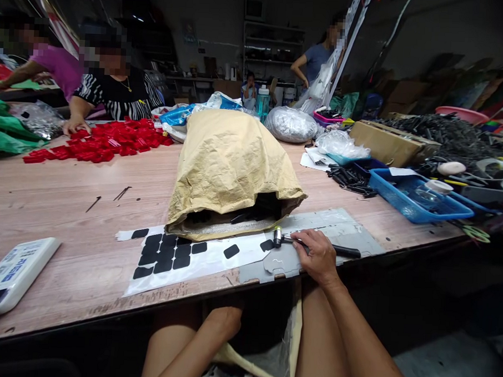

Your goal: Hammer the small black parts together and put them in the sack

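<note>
My right hand (317, 252) grips a small hammer (349, 251) by its black handle, the head lying over a grey board (337, 225) at the table's front edge. Below the edge, my left hand (226, 319) reaches into an open paper sack (294, 329) between my legs; its fingers are hidden in shadow. A white backing sheet (215, 264) with several black rounded pads (182, 256) lies left of the hammer. Behind it rests a large tan paper sack (231, 160), its mouth facing me and dark pieces inside.
A white electronic device (16, 278) sits at the left edge. Red pieces (112, 141) are heaped before a co-worker in a striped top. On the right are a blue tray (417, 204), a cardboard box (391, 142) and a pile of black parts (454, 136).
</note>
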A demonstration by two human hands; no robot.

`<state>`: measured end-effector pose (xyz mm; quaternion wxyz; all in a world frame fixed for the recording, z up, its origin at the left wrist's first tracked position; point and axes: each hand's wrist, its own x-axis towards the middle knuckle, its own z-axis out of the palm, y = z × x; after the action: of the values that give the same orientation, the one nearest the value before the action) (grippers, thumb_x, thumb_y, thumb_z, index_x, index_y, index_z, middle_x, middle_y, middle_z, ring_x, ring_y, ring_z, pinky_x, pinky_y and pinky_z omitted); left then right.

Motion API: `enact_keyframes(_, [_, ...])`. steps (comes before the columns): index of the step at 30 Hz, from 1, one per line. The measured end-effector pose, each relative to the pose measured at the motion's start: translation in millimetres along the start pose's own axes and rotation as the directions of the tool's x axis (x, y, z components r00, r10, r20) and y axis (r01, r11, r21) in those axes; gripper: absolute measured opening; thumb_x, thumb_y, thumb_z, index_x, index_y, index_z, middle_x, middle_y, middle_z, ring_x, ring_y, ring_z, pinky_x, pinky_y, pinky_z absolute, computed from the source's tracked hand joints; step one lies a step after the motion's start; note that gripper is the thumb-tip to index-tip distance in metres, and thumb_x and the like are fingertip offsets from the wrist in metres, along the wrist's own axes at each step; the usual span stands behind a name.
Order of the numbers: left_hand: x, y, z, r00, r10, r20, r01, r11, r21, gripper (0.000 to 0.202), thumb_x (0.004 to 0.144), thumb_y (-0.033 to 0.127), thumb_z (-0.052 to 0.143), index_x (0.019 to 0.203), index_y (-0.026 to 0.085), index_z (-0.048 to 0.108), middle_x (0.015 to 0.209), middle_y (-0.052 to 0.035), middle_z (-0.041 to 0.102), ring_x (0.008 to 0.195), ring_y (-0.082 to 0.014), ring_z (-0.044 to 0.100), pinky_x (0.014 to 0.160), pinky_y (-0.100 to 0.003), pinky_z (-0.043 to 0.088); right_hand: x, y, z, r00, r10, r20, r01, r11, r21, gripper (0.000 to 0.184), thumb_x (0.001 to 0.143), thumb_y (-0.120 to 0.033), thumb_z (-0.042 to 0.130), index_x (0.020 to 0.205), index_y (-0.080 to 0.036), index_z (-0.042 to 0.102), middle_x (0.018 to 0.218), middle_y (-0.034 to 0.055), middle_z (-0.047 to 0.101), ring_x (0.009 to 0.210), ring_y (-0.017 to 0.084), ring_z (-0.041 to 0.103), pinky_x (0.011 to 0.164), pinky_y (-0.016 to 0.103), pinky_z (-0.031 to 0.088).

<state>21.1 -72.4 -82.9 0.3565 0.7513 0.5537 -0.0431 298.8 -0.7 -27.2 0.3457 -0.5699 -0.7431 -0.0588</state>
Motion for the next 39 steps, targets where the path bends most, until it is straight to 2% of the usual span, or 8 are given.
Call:
enact_keyframes(7, [-19.4, 18.6, -23.0, 0.995, 0.034, 0.093, -0.047, 0.988, 0.146, 0.033, 0.082, 0.014, 0.054, 0.109, 0.013, 0.073, 0.112, -0.0234, 0.073, 0.107, -0.0408, 0.069, 0.088, -0.052, 0.053, -0.3, -0.6, 0.1, 1.000, 0.004, 0.002, -0.004, 1.000, 0.008, 0.020, 0.089, -0.024, 0.060, 0.104, -0.026, 0.072, 0.095, 0.0024, 0.069, 0.091, 0.020, 0.057, 0.084, 0.034, 0.043])
enact_keyframes(13, [-36.8, 52.9, -91.6, 0.888, 0.446, 0.114, -0.434, 0.893, -0.117, 0.026, 0.086, 0.031, 0.061, 0.109, 0.028, 0.073, 0.089, -0.0012, 0.075, 0.079, -0.0201, 0.069, 0.069, -0.027, 0.050, -0.7, -1.0, 1.0, 1.000, 0.011, 0.007, -0.011, 1.000, 0.006, 0.019, 0.090, -0.024, 0.060, 0.104, -0.026, 0.072, 0.096, 0.0021, 0.068, 0.093, 0.020, 0.057, 0.085, 0.034, 0.042])
enact_keyframes(17, [1.5, 49.1, -133.5, 0.891, 0.338, -0.305, -0.390, 0.911, -0.132, 0.022, 0.092, 0.033, 0.055, 0.101, 0.022, 0.071, 0.087, -0.0015, 0.071, 0.076, -0.0170, 0.063, 0.068, -0.026, 0.046, -0.5, -1.5, 0.5, 1.000, 0.021, 0.005, -0.021, 1.000, 0.011, 0.018, 0.090, -0.024, 0.060, 0.103, -0.026, 0.072, 0.094, 0.0019, 0.068, 0.092, 0.020, 0.057, 0.084, 0.033, 0.042])
enact_keyframes(20, [46.7, 35.4, -146.2, 0.710, 0.119, -0.694, -0.203, 0.978, -0.040, 0.020, 0.088, 0.028, 0.061, 0.104, 0.018, 0.069, 0.099, -0.0068, 0.067, 0.092, -0.0219, 0.061, 0.083, -0.032, 0.048, 0.0, -1.5, -0.4, 1.000, 0.022, 0.009, -0.022, 1.000, 0.013, 0.018, 0.089, -0.024, 0.060, 0.103, -0.027, 0.072, 0.094, 0.0020, 0.069, 0.090, 0.020, 0.057, 0.084, 0.033, 0.042])
enact_keyframes(23, [80.6, 25.9, -148.6, 0.627, 0.029, -0.779, -0.069, 0.997, -0.019, 0.023, 0.085, 0.028, 0.068, 0.105, 0.017, 0.068, 0.102, -0.0094, 0.063, 0.101, -0.0260, 0.058, 0.091, -0.037, 0.047, 0.7, -1.5, -1.0, 1.000, 0.021, 0.009, -0.021, 1.000, 0.012, 0.019, 0.089, -0.024, 0.060, 0.103, -0.027, 0.072, 0.094, 0.0019, 0.068, 0.090, 0.020, 0.056, 0.083, 0.033, 0.042])
enact_keyframes(27, [92.3, 24.7, -150.4, 0.634, -0.013, -0.774, -0.006, 1.000, -0.022, 0.018, 0.082, 0.032, 0.073, 0.095, 0.020, 0.068, 0.097, -0.0078, 0.061, 0.101, -0.0272, 0.056, 0.087, -0.037, 0.048, 0.9, -1.6, -0.9, 1.000, 0.017, 0.008, -0.017, 1.000, 0.006, 0.018, 0.089, -0.024, 0.061, 0.103, -0.026, 0.072, 0.094, 0.0020, 0.069, 0.089, 0.020, 0.056, 0.082, 0.033, 0.042])
enact_keyframes(32, [62.6, 27.6, -147.6, 0.643, 0.063, -0.763, -0.110, 0.994, -0.010, 0.012, 0.082, 0.029, 0.072, 0.088, 0.021, 0.065, 0.092, -0.0045, 0.064, 0.093, -0.0244, 0.055, 0.082, -0.035, 0.045, 0.5, -1.0, -0.1, 1.000, 0.014, 0.006, -0.014, 1.000, 0.000, 0.018, 0.089, -0.024, 0.060, 0.103, -0.026, 0.072, 0.094, 0.0020, 0.069, 0.090, 0.020, 0.056, 0.082, 0.033, 0.042])
enact_keyframes(39, [17.5, 28.6, -114.4, 0.778, 0.176, -0.604, -0.355, 0.915, -0.190, 0.019, 0.078, 0.027, 0.076, 0.094, 0.023, 0.068, 0.092, -0.0016, 0.065, 0.091, -0.0206, 0.056, 0.078, -0.032, 0.045, 0.0, -0.1, 0.7, 1.000, 0.011, 0.000, -0.011, 1.000, -0.001, 0.019, 0.088, -0.024, 0.060, 0.103, -0.026, 0.072, 0.094, 0.0020, 0.069, 0.090, 0.020, 0.057, 0.082, 0.033, 0.042])
